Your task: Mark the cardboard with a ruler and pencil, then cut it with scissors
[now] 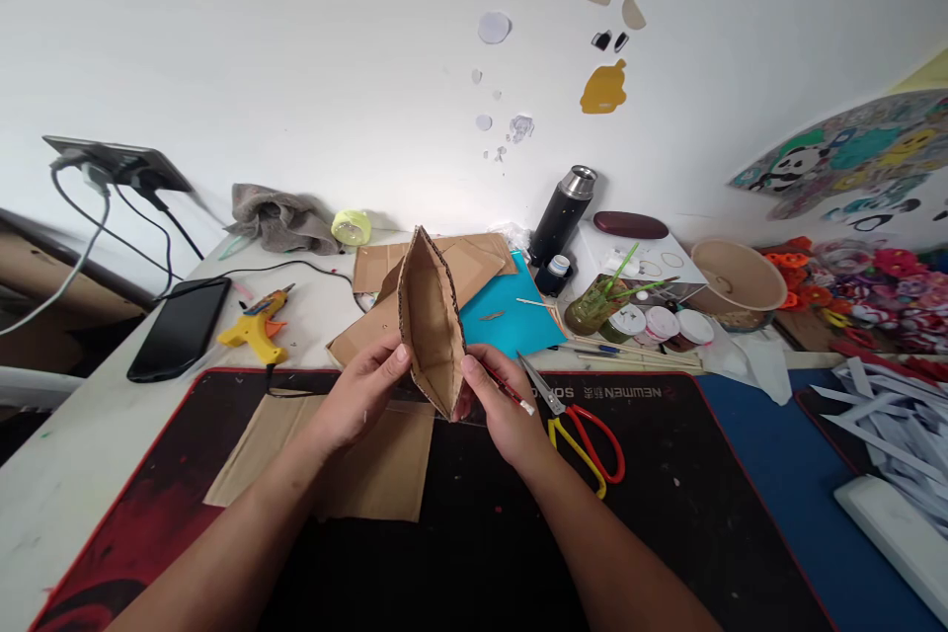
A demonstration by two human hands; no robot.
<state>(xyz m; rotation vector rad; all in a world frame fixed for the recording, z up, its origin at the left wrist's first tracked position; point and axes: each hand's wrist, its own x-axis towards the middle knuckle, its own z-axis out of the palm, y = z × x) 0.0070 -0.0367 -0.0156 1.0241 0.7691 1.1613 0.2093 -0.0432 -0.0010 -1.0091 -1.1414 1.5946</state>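
Between my two hands is a boat-shaped cardboard piece (431,316), hollow, with pointed ends and its open side toward me. My left hand (362,390) grips its left wall, thumb on the edge. On the opposite wall my right hand (504,410) is closed, thumb also at the edge. A thin dark red stick with a white end (511,387) lies across the right hand's fingers; its far part is hidden. Scissors (574,430) with one red and one yellow handle rest on the mat close to my right hand. Under my left forearm lies a flat cardboard sheet (392,464).
A yellow glue gun (258,326) and a black phone (180,329) lie at left. Behind the hands are cardboard pieces (474,267) and a blue sheet (511,316). A black thermos (561,215), a jar with brushes (589,311) and paint pots (661,324) stand toward the right.
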